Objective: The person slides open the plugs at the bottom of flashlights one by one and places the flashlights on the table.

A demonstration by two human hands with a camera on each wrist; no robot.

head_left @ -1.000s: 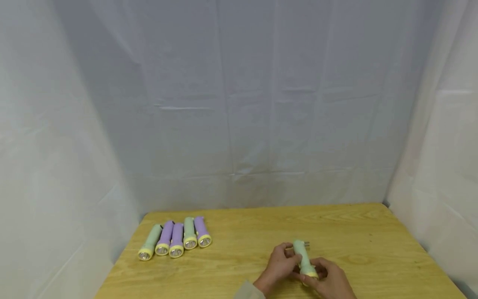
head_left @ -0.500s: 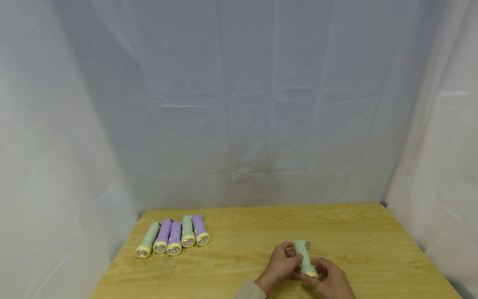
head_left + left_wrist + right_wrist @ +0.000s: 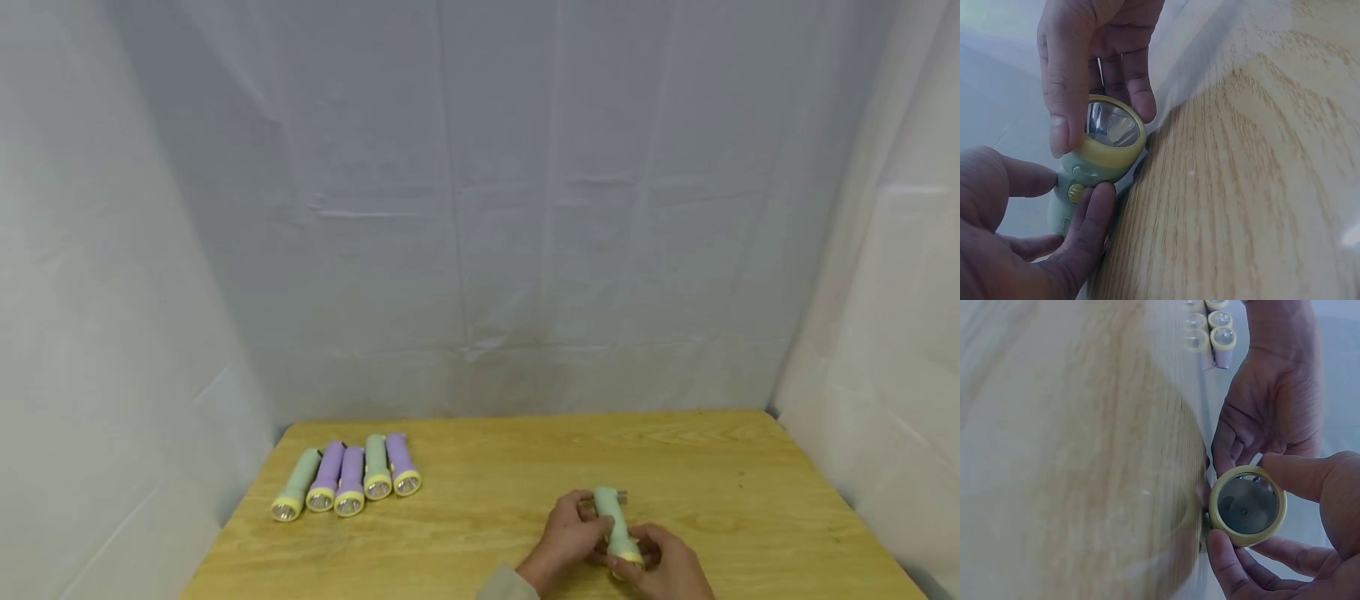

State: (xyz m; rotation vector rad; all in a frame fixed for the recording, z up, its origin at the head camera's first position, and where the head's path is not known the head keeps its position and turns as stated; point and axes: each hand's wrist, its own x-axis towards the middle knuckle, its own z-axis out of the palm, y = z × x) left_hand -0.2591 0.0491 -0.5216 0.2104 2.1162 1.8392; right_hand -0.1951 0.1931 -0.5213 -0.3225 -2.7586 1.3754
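A pale green flashlight with a yellow head ring lies low over the table's near right part, lens end towards me. From its far end, small metal prongs stick out to the right. My left hand grips the body from the left, thumb on top. In the left wrist view its fingers lie beside a yellow switch. My right hand holds the yellow head ring between thumb and fingers. The clear lens faces the right wrist camera.
Several flashlights lie side by side at the table's left: a green one outermost, then purple ones and another green one. Their lenses point towards me. White sheeting surrounds the wooden table at the back and sides.
Both hands keep their hold on the green flashlight, which has shifted very slightly towards me and to the right. The row of flashlights stays put.
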